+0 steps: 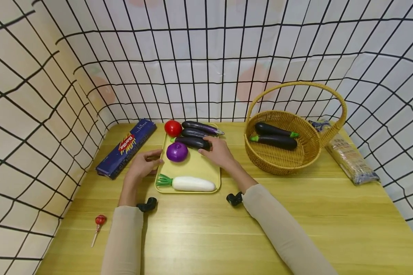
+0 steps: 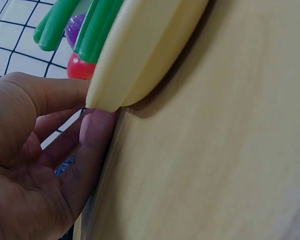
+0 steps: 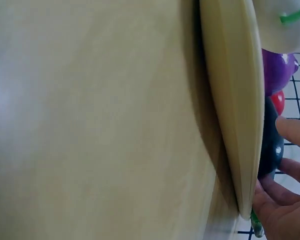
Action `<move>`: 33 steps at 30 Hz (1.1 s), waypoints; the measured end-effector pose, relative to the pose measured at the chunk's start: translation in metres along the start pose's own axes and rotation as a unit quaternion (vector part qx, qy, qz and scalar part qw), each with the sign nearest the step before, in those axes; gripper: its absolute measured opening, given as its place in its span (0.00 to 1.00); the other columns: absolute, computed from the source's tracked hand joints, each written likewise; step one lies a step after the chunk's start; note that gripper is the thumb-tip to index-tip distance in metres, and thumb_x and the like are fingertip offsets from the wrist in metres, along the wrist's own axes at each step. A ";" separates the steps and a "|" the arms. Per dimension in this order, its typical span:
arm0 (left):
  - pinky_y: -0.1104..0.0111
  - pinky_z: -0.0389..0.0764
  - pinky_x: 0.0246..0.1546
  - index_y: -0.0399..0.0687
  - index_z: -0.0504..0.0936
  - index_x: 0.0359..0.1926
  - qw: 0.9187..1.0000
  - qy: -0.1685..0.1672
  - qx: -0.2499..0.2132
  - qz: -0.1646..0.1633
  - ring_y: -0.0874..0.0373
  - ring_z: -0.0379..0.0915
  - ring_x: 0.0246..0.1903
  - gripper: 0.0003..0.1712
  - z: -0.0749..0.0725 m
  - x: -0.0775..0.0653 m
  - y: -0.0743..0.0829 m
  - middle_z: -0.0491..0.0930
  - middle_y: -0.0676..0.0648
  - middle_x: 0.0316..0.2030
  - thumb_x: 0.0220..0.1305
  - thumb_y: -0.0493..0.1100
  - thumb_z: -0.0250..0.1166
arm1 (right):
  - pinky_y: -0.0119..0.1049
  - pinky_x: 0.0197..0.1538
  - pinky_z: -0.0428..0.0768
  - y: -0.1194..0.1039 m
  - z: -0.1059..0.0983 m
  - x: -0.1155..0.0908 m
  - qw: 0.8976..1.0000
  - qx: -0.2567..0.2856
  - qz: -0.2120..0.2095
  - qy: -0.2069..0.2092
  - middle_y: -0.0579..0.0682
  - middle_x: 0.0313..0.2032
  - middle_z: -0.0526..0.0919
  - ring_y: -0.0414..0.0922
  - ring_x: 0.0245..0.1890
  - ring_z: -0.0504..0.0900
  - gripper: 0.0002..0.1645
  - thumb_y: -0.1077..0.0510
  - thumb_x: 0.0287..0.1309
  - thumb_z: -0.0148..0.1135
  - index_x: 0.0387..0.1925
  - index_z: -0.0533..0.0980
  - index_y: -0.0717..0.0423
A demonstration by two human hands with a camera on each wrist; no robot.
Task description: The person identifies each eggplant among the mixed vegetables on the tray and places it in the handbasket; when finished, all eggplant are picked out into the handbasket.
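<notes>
A yellow tray (image 1: 189, 168) holds a red tomato (image 1: 173, 128), a purple onion (image 1: 177, 152), a white radish (image 1: 194, 183) with green tops and several dark eggplants. My left hand (image 1: 143, 166) is at the tray's left side; in the left wrist view its thumb and a finger (image 2: 95, 150) pinch the tray's rim. At the tray's right side, my right hand (image 1: 219, 151) grips the end of the nearest eggplant (image 1: 192, 143). In the right wrist view, the thumb and fingers are around that eggplant (image 3: 271, 145).
To the right stands a wicker basket (image 1: 282, 167) with a tall handle and two eggplants (image 1: 278, 141) inside. Beyond it lies a clear bag of dry food (image 1: 351, 156). A blue spaghetti box (image 1: 127, 149) lies left of the tray, and a red lollipop (image 1: 100, 220) near the front left. Black wire grid surrounds the table.
</notes>
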State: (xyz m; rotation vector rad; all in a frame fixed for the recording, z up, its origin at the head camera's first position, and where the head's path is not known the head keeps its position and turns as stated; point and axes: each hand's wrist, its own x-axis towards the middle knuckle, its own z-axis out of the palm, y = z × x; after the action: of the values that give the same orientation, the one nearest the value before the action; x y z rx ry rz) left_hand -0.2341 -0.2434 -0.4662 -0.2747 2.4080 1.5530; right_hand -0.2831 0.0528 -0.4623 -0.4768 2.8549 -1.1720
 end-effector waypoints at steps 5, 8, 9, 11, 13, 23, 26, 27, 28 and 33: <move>0.64 0.86 0.43 0.62 0.74 0.65 1.000 -0.001 0.001 -0.002 0.50 0.72 0.59 0.28 0.003 0.002 0.000 0.70 0.52 0.67 0.64 0.46 0.67 | 0.38 0.42 0.79 0.001 0.001 0.000 1.000 -0.007 0.009 0.011 0.54 0.40 0.83 0.46 0.36 0.78 0.33 0.48 0.58 0.67 0.62 0.72 0.55; 0.64 0.86 0.43 0.63 0.74 0.65 1.000 -0.002 0.004 -0.002 0.50 0.72 0.58 0.28 0.004 0.003 -0.001 0.70 0.52 0.67 0.64 0.46 0.67 | 0.41 0.48 0.79 0.002 0.000 -0.001 1.000 0.006 0.013 0.019 0.55 0.46 0.84 0.47 0.41 0.79 0.29 0.51 0.58 0.66 0.60 0.74 0.56; 0.64 0.86 0.43 0.63 0.74 0.65 1.000 -0.002 0.004 -0.001 0.50 0.72 0.58 0.28 0.004 0.003 -0.001 0.70 0.52 0.67 0.64 0.46 0.66 | 0.42 0.47 0.79 0.003 0.000 -0.002 1.000 0.011 0.015 0.019 0.55 0.45 0.84 0.48 0.41 0.79 0.28 0.52 0.58 0.66 0.59 0.74 0.56; 0.64 0.86 0.43 0.62 0.74 0.65 1.000 -0.005 0.001 0.004 0.49 0.72 0.58 0.28 0.005 0.002 -0.001 0.71 0.50 0.67 0.64 0.45 0.66 | 0.42 0.46 0.80 0.003 0.000 -0.002 1.000 0.014 0.016 0.019 0.55 0.45 0.84 0.47 0.40 0.80 0.27 0.52 0.58 0.66 0.59 0.75 0.55; 0.64 0.86 0.42 0.60 0.74 0.65 1.000 -0.006 -0.004 0.008 0.49 0.73 0.57 0.29 0.005 0.002 -0.001 0.71 0.49 0.66 0.64 0.45 0.66 | 0.41 0.45 0.80 0.004 0.000 -0.003 1.000 0.014 0.016 0.017 0.54 0.45 0.84 0.46 0.40 0.80 0.27 0.52 0.59 0.66 0.59 0.75 0.55; 0.65 0.86 0.42 0.60 0.73 0.66 1.000 0.000 0.005 0.011 0.50 0.73 0.56 0.29 0.000 0.001 -0.001 0.72 0.48 0.66 0.64 0.45 0.66 | 0.37 0.38 0.77 -0.003 -0.009 -0.010 0.999 0.014 0.022 0.022 0.49 0.41 0.82 0.44 0.33 0.76 0.27 0.51 0.60 0.65 0.61 0.74 0.51; 0.65 0.86 0.42 0.60 0.73 0.66 1.000 -0.002 0.005 0.009 0.50 0.73 0.57 0.29 0.000 0.000 -0.002 0.71 0.49 0.66 0.64 0.45 0.66 | 0.36 0.35 0.75 -0.005 -0.015 -0.014 0.999 0.018 0.020 0.027 0.49 0.39 0.82 0.43 0.30 0.75 0.27 0.52 0.60 0.65 0.61 0.74 0.51; 0.65 0.86 0.42 0.60 0.73 0.66 1.000 -0.003 0.005 0.008 0.50 0.72 0.57 0.29 0.000 0.000 -0.003 0.71 0.49 0.66 0.64 0.45 0.66 | 0.36 0.35 0.75 -0.006 -0.017 -0.015 0.999 0.020 0.018 0.029 0.49 0.40 0.83 0.43 0.30 0.75 0.27 0.52 0.61 0.65 0.61 0.74 0.51; 0.65 0.86 0.42 0.60 0.73 0.66 1.000 -0.002 0.004 0.007 0.50 0.72 0.57 0.29 0.000 0.000 -0.003 0.71 0.49 0.66 0.64 0.45 0.66 | 0.36 0.35 0.75 -0.007 -0.020 -0.017 0.999 0.022 0.015 0.030 0.49 0.43 0.83 0.43 0.30 0.76 0.27 0.52 0.61 0.65 0.61 0.74 0.51; 0.66 0.85 0.41 0.60 0.73 0.66 1.000 -0.003 0.007 0.010 0.50 0.72 0.57 0.29 0.000 0.000 -0.002 0.71 0.50 0.66 0.64 0.45 0.66 | 0.39 0.42 0.81 -0.007 -0.036 -0.029 0.999 0.037 0.001 0.035 0.51 0.56 0.80 0.45 0.38 0.80 0.28 0.51 0.62 0.64 0.63 0.73 0.51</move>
State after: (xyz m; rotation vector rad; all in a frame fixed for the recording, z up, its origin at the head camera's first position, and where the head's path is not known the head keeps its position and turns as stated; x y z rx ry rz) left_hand -0.2342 -0.2445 -0.4674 -0.2451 2.4233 1.5432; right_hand -0.2582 0.0811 -0.4340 -0.4392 2.8560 -1.3137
